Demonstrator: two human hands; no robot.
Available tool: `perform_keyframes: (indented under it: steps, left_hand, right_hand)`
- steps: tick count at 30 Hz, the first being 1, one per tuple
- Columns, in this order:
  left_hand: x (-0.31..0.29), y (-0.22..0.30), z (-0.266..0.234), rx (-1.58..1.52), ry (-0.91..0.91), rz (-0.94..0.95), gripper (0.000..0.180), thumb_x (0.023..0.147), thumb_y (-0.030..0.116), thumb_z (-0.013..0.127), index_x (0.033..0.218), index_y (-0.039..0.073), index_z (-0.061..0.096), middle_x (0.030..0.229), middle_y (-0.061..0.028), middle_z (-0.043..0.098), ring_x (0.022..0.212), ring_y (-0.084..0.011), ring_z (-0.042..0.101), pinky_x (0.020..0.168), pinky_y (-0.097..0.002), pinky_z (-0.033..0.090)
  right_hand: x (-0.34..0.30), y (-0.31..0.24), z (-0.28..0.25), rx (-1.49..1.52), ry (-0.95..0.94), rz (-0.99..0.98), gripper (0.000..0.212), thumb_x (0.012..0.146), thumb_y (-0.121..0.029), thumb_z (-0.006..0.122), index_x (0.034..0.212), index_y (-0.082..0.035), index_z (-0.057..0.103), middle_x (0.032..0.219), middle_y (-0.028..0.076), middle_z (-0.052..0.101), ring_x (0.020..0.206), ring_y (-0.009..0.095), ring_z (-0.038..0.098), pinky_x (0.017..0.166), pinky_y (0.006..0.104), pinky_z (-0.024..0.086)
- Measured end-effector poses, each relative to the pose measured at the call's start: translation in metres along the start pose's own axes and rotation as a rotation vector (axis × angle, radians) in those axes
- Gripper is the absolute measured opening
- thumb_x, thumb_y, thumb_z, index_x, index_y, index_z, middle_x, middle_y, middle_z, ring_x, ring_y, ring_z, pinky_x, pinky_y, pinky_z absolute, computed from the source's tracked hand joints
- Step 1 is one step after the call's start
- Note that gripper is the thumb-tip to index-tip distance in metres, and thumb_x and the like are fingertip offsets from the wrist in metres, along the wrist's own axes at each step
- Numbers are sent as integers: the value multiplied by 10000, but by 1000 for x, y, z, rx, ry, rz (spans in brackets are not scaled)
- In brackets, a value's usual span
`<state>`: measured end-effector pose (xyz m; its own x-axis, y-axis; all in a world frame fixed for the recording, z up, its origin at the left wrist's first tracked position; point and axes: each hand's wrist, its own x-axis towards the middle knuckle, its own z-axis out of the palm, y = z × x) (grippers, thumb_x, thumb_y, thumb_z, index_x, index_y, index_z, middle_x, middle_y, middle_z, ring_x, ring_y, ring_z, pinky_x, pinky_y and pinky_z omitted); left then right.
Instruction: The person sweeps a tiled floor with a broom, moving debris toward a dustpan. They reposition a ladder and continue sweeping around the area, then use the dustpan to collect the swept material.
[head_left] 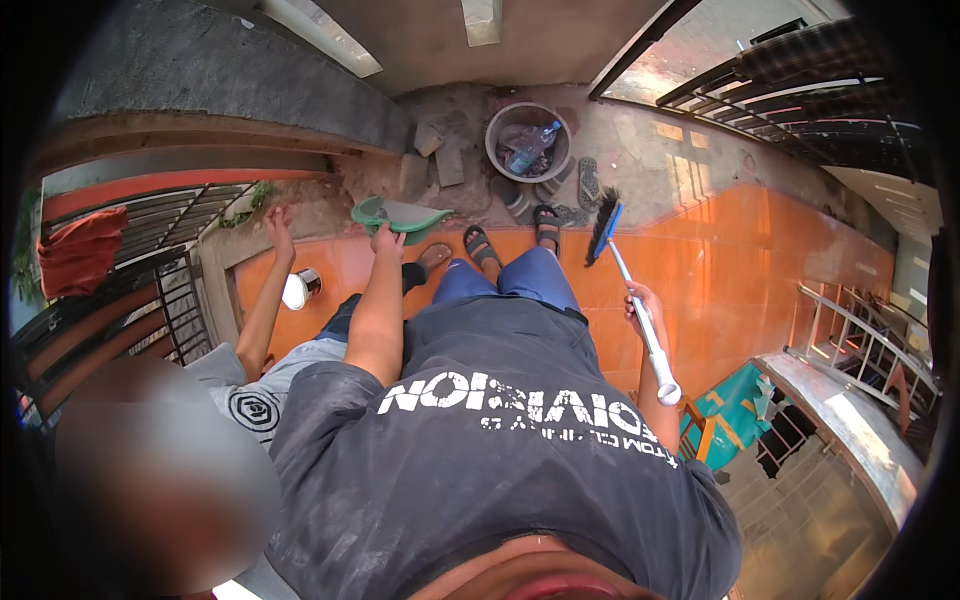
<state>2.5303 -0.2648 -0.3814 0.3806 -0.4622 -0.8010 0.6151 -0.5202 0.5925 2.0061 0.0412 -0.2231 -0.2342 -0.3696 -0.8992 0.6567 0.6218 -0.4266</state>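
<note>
My left hand (387, 240) grips the rim of a green dustpan (410, 214), its fingers closed around it. The dustpan is held out in front of me, over the near side of the tubs and blocks. In my right hand (645, 304) is a broom (652, 352) with a pale handle, gripped partway along. Its blue head with dark bristles (604, 226) points up and away from me, apart from the dustpan. What lies inside the dustpan is too small to make out.
A grey bucket (571, 150) with plastic bottles stands ahead, near sandals (588, 185) and concrete blocks (449, 160). A co-worker's hand (279, 232) is raised at left, near a white can (298, 289). A metal ladder-like frame (865, 345) and a table (850, 400) stand at right.
</note>
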Motion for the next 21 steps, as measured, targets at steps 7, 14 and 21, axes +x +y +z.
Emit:
perform_keyframes:
  steps: [7, 14, 21]
  left_hand:
    - [50, 27, -18, -23, -34, -19, 414, 985, 95, 522, 1385, 52, 424, 1294, -78, 544, 1190, -267, 547, 1019, -400, 479]
    - [88, 62, -25, -178, -46, 89, 581, 951, -2, 536, 1471, -6, 277, 1386, -164, 477, 1261, -331, 493, 1018, -441, 486]
    - [158, 80, -14, -278, 27, 167, 556, 938, -35, 549, 1443, -43, 317, 1440, -176, 425, 1265, -332, 493, 985, -422, 526]
  right_hand:
    - [-14, -5, 30, -31, -100, -12, 356, 864, -134, 494, 1203, -33, 532, 700, 27, 541, 504, 112, 496, 457, 260, 440]
    - [-11, -9, 62, -225, -113, 80, 358, 871, -175, 493, 1199, -41, 547, 691, 32, 536, 518, 120, 495, 463, 265, 445]
    - [12, -9, 106, -294, -99, 158, 357, 868, -155, 493, 1205, -49, 546, 678, 42, 521, 496, 130, 471, 465, 267, 380]
